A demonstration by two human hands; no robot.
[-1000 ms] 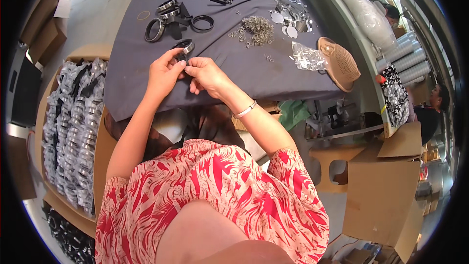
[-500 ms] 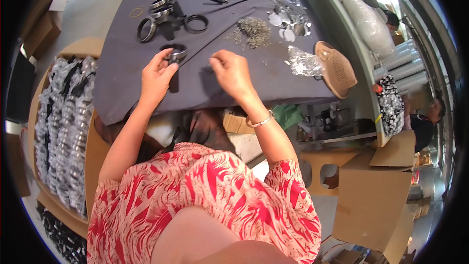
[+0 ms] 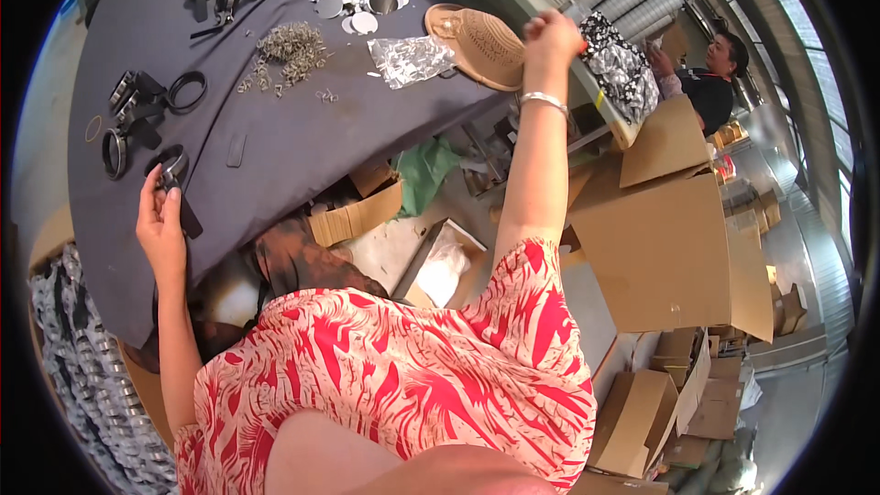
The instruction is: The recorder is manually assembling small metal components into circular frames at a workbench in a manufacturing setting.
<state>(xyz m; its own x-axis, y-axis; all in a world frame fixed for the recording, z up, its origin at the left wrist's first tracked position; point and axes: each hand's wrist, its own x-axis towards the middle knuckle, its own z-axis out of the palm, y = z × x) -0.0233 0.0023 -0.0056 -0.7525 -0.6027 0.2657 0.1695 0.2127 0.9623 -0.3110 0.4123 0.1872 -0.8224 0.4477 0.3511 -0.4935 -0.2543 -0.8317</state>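
Note:
My left hand [image 3: 163,220] is closed on a black ring-shaped band [image 3: 170,165] with a flat black strap hanging from it, at the near left of the cloth-covered table. My right hand [image 3: 554,38] is stretched far to the right, above the brown woven hat [image 3: 477,44] and the pale ledge beside the table. Its fingers are curled and slightly blurred; whatever they may hold is hidden. Just right of it lies a heap of black and silver pieces [image 3: 623,69], with a small orange-red thing [image 3: 581,48] at its edge. More black rings [image 3: 187,92] lie beyond my left hand.
On the grey cloth [image 3: 302,142] lie a pile of small metal bits [image 3: 291,48], round silver discs [image 3: 365,22], crumpled clear plastic [image 3: 410,60] and a flat dark strip [image 3: 236,150]. Cardboard boxes [image 3: 655,247] stand at the right. Another person [image 3: 710,78] is beyond the ledge.
My view has swung to the right. My right hand has left the table and reached out to the right, toward the ledge. My left hand still grips the black band.

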